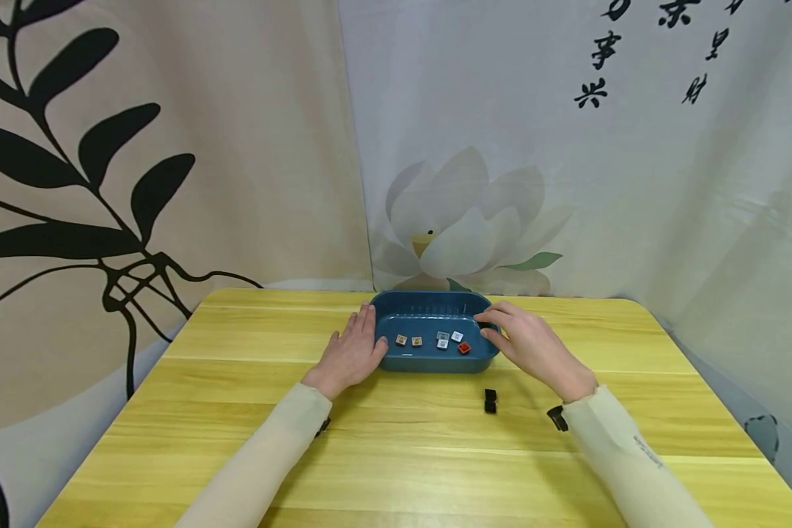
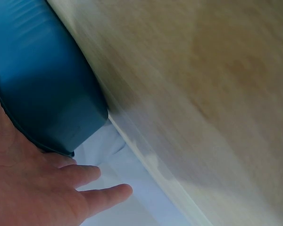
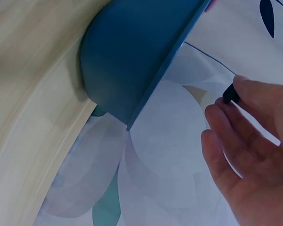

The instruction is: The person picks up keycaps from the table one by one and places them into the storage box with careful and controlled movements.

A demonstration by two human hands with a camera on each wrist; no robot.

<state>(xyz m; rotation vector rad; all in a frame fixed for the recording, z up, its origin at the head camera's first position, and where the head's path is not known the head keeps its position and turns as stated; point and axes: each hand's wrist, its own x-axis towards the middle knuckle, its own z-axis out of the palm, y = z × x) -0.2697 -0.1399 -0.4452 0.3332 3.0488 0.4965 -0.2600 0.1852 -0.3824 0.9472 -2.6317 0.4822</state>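
Observation:
A blue rectangular tray [image 1: 435,364] stands near the far edge of the table. Several small cubes lie in it: two tan cubes [image 1: 401,340], some white cubes [image 1: 457,336] and a red cube [image 1: 464,348]. My left hand [image 1: 353,348] rests against the tray's left end, fingers straight. In the left wrist view, those fingers [image 2: 104,200] extend past the rim. Over the right end of the tray, my right hand [image 1: 534,341] pinches a small black cube [image 3: 230,94] between thumb and fingertips. From the head view, the fingers partly cover this cube.
Two more black cubes [image 1: 490,401] sit together on the wooden table [image 1: 396,455], in front of the tray's right end. Behind the table hangs a printed curtain [image 1: 270,147] with leaves, a lotus and written characters.

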